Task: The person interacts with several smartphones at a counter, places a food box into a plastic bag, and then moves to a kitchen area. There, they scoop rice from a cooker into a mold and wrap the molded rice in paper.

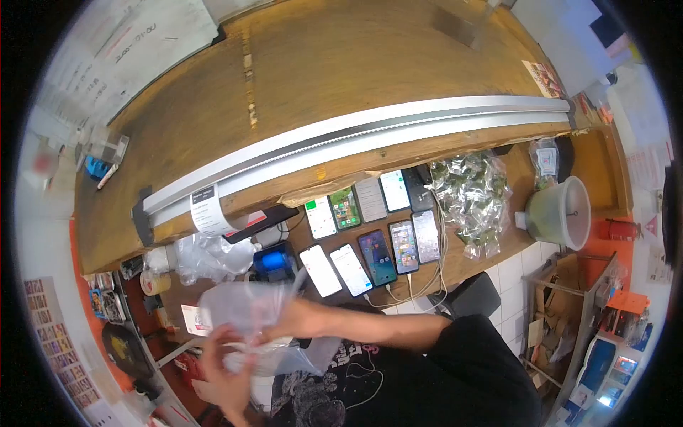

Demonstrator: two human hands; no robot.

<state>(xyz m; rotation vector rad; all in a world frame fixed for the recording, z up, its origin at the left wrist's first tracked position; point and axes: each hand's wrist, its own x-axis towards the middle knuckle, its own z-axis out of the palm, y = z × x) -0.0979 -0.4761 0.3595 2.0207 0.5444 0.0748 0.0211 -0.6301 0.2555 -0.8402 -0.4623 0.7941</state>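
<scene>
Both of my hands are on a clear plastic bag [242,307], blurred by motion, held in front of my chest below the wooden counter [356,64]. My right hand [288,320] reaches across from the right and grips the bag's upper part. My left hand [222,373] holds the bag's lower, crumpled end. My black printed shirt [427,384] fills the bottom of the view.
Several phones [370,238] with lit screens lie in two rows on the lower shelf, some on charging cables. To their right are a heap of small clear packets with green contents [473,192] and a pale bucket [558,211]. A blue device [274,262], crumpled plastic [206,256] and a tape roll [155,282] lie left.
</scene>
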